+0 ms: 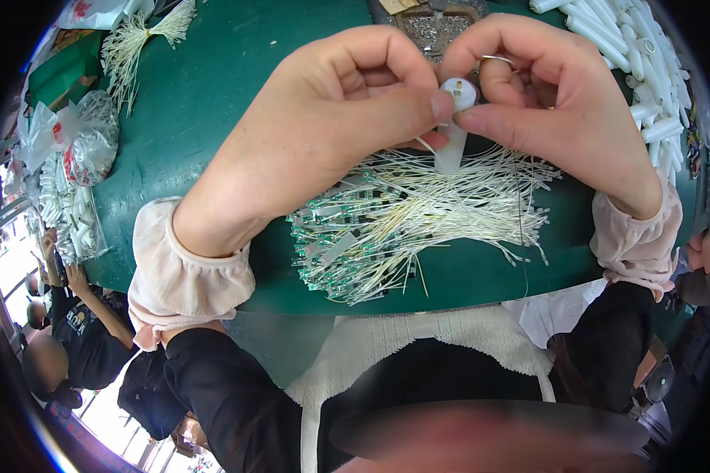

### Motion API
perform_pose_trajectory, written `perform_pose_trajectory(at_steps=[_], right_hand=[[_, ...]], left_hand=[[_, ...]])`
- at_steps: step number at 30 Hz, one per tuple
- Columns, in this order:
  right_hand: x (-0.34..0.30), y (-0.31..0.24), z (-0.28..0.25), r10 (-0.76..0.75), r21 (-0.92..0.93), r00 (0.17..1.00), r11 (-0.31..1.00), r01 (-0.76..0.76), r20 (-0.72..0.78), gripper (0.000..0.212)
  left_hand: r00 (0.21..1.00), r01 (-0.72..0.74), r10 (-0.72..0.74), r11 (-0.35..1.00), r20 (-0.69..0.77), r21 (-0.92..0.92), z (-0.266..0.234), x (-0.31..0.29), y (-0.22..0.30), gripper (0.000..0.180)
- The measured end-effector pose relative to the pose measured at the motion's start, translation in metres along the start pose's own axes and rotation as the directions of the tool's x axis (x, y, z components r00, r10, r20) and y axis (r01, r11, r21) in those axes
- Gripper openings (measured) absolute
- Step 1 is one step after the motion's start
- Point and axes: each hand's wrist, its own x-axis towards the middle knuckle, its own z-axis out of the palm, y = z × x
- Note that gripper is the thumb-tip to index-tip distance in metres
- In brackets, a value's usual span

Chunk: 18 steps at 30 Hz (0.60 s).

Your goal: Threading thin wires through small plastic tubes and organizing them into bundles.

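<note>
Both our hands pinch the white tube (454,126): left hand (335,110) and right hand (544,94) at its cap. We'd steady it upright, feeding the thin wire (427,144) straight, above the wire pile (402,221).

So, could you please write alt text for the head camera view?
Two hands, left hand and right hand, hold a small white plastic tube together above a pile of thin white wires with green circuit strips on a green table.

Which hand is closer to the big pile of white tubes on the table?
Right. The right hand is just beside the white tubes, holding a small white tube. The left hand is farther away, across it.
</note>
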Motion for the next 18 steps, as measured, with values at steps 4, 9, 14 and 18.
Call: perform_pose_trajectory(at_steps=[4, 9, 14, 18], right_hand=[[-0.001, -0.003, 0.000, 0.058, 0.005, 0.998, 0.998, -0.058, -0.031, 0.024], [0.002, -0.011, 0.001, 0.145, 0.021, 0.987, 0.989, -0.144, -0.070, 0.022], [0.005, -0.017, 0.001, 0.222, 0.033, 0.970, 0.975, -0.220, -0.101, 0.022], [0.010, -0.028, -0.009, 0.156, -0.179, 0.987, 0.971, -0.160, -0.032, 0.022]], left_hand=[[1.000, -0.019, 0.019, 1.000, -0.017, 0.004, -0.001, 0.005, -0.005, 0.010], [0.995, -0.049, 0.042, 0.996, -0.092, -0.069, -0.011, 0.007, -0.019, 0.011], [0.998, -0.035, 0.029, 0.994, -0.060, -0.105, -0.011, 0.009, -0.019, 0.012], [1.000, 0.026, -0.028, 0.991, -0.011, -0.129, -0.018, 0.008, -0.019, 0.018]])
